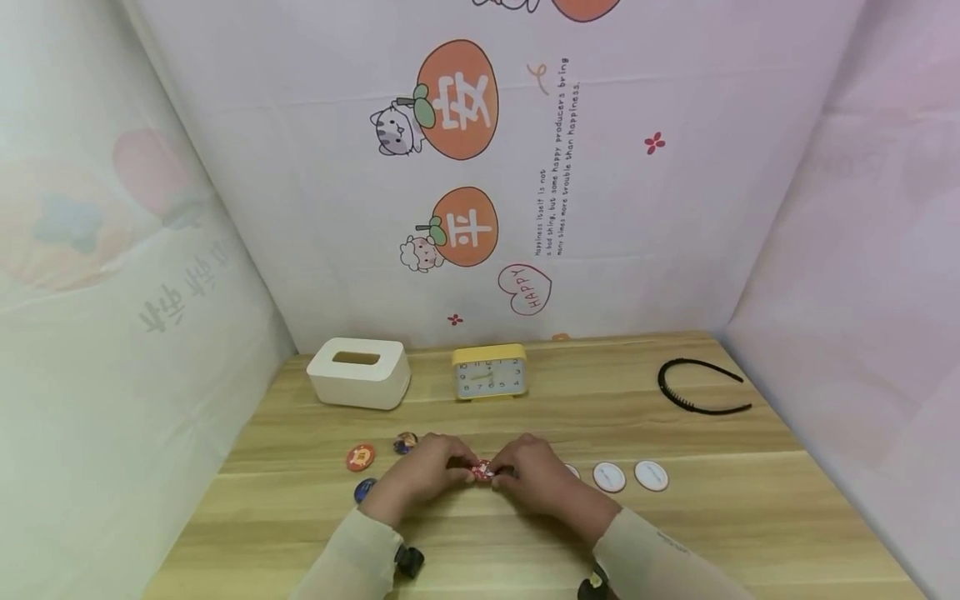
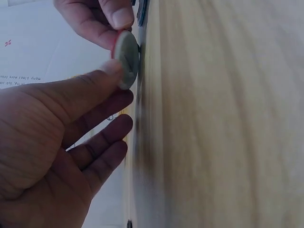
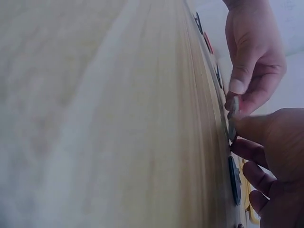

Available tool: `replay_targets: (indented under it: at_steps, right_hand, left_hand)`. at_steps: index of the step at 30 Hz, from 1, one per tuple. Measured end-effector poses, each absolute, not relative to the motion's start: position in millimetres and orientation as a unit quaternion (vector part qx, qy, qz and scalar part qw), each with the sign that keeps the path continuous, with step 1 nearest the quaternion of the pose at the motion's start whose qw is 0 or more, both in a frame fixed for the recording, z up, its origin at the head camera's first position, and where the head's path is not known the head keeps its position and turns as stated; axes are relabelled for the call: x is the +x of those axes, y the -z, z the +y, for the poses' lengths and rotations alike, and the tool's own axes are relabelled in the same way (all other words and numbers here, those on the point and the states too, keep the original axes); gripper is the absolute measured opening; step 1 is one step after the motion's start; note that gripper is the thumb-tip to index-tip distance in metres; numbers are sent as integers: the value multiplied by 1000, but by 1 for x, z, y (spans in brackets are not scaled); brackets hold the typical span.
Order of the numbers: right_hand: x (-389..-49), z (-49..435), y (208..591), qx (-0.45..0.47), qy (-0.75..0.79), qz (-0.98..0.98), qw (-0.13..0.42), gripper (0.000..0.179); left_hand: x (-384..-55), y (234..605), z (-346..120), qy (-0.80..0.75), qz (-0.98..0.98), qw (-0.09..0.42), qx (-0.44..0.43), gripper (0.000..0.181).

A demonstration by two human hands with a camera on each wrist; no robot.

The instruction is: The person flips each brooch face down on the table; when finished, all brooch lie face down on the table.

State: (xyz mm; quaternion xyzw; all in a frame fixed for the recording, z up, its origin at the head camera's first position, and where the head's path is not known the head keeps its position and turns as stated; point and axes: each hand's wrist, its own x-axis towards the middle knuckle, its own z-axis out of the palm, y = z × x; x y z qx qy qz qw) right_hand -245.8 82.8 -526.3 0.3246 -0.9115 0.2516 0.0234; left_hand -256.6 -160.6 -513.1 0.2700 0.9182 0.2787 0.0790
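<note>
Between the hands, near the middle of the wooden table, a round badge (image 1: pixel 483 471) shows a red printed face. The left wrist view has its pale grey back (image 2: pixel 127 59), with the badge tilted up on edge close to the tabletop. My left hand (image 1: pixel 429 468) pinches one side of it, thumb on the back and the lower fingers loosely bent. From the opposite side my right hand (image 1: pixel 534 473) pinches it between thumb and fingers. Left of the hands lie an orange-red badge (image 1: pixel 361 457), a dark blue badge (image 1: pixel 365 489) and a multicoloured badge (image 1: pixel 405 442).
Right of the hands are white discs (image 1: pixel 609 477) in a row, one partly hidden by the right hand. At the back stand a white tissue box (image 1: pixel 358 373) and a yellow clock (image 1: pixel 491 372). A black headband (image 1: pixel 678 400) lies back right. Printed sheets (image 1: pixel 600 208) enclose the table.
</note>
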Motion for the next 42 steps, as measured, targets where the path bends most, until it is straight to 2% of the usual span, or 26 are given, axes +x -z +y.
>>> replay_targets:
  at_steps: [12, 17, 24, 31, 42]
  right_hand:
    - [-245, 81, 523, 247, -289, -924, 33, 11]
    - [-245, 82, 525, 237, -299, -924, 29, 16]
    - [-248, 86, 528, 244, -332, -911, 12, 19]
    - [-250, 88, 529, 249, -343, -906, -19, 17]
    - [-251, 90, 528, 286, -286, -915, 0, 16]
  left_hand:
    - [-259, 512, -152, -284, 921, 23, 264, 12]
    - [-260, 513, -145, -265, 931, 13, 250, 14]
    - [-258, 514, -142, -265, 933, 27, 243, 21]
    - [-258, 518, -143, -286, 923, 66, 249, 20]
    - [-260, 518, -142, -273, 925, 70, 254, 15]
